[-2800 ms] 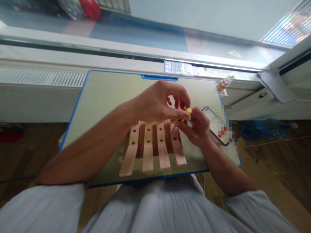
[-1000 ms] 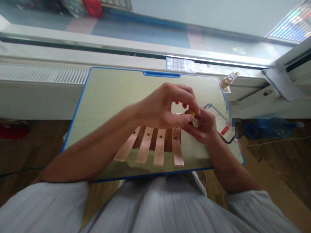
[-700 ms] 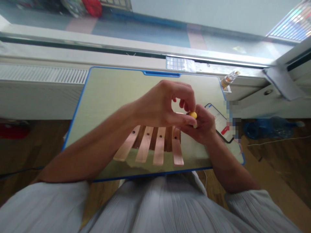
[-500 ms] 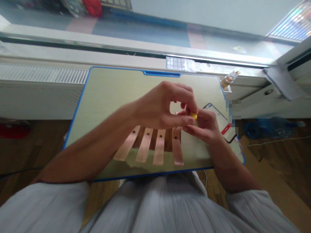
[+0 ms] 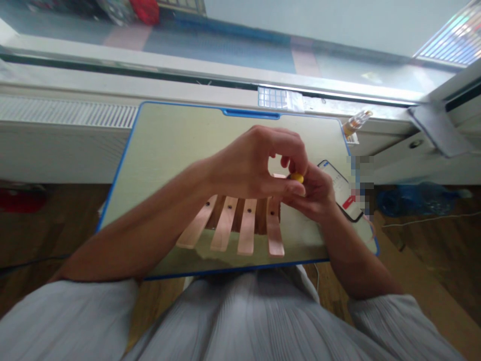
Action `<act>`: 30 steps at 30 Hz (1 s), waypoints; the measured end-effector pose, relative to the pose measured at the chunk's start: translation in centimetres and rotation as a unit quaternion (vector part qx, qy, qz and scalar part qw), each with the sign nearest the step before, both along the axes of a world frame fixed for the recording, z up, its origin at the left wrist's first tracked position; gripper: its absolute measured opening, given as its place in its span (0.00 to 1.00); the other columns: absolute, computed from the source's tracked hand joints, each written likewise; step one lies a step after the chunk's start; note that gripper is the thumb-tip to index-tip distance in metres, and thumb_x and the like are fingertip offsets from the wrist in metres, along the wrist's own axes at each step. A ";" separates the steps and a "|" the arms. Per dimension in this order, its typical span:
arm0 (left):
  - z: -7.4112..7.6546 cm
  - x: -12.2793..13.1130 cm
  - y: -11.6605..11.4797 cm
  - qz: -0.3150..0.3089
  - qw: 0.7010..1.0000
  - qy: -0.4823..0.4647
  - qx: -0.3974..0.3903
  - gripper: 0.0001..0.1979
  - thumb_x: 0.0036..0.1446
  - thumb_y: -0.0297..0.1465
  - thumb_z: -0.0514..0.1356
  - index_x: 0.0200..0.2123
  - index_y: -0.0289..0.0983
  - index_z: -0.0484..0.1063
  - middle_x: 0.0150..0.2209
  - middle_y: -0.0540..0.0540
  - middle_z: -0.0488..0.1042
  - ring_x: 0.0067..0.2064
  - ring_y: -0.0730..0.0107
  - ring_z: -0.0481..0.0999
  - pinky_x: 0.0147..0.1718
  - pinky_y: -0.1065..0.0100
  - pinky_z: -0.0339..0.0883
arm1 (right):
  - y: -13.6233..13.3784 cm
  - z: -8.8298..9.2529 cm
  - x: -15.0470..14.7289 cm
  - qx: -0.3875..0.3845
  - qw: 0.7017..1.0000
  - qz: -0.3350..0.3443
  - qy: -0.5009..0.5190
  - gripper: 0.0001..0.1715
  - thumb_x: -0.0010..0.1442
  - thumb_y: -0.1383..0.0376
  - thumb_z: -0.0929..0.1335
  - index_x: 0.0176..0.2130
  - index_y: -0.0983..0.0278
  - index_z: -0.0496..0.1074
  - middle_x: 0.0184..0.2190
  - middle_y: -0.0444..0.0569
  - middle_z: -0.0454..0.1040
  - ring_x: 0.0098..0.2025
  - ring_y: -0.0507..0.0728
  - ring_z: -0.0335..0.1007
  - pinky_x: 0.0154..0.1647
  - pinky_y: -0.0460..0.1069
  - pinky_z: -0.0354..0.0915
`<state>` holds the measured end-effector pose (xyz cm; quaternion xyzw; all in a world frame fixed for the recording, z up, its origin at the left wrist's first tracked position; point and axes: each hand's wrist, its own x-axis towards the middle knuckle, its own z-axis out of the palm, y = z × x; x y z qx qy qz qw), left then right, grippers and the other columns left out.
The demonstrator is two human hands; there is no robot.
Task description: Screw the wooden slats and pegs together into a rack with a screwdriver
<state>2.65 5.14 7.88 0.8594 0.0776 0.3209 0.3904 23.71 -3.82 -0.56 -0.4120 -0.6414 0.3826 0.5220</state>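
Note:
Above the board, my left hand (image 5: 266, 160) is curled, its thumb and fingertips closed about a small yellow knob-like piece (image 5: 297, 178) with a darker part beside it. I cannot make out what kind of thing it is. My right hand (image 5: 315, 193) meets it from the other side, fingers bent in and partly hidden behind the left thumb; what they grip does not show clearly. Below the hands, several pale wooden slats (image 5: 246, 233), each with a dark screw or hole near its upper end, lie over a brown wooden piece (image 5: 259, 225), largely covered by my left hand and forearm.
A blue-rimmed table (image 5: 180, 130) carries the slats. On its right lies a phone (image 5: 341, 193) with a lit screen. Past the far right corner stands a clear bottle (image 5: 356, 123). A radiator (image 5: 67, 115) and windowsill run along the far side.
My hands have drawn slightly closer together around the yellow piece, which has shifted a little left. The left fingers have turned slightly; the slats lie as before.

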 end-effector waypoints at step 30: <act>0.5 -0.1 0.0 -0.014 0.999 -0.006 0.034 0.06 0.61 0.27 0.69 0.40 0.40 0.86 0.40 0.44 0.86 0.41 0.65 0.83 0.45 0.62 0.78 | -0.3 -0.4 0.2 0.005 1.000 0.006 0.002 0.10 0.61 0.58 0.82 0.37 0.58 0.83 0.27 0.43 0.73 0.29 0.54 0.66 0.29 0.50 0.64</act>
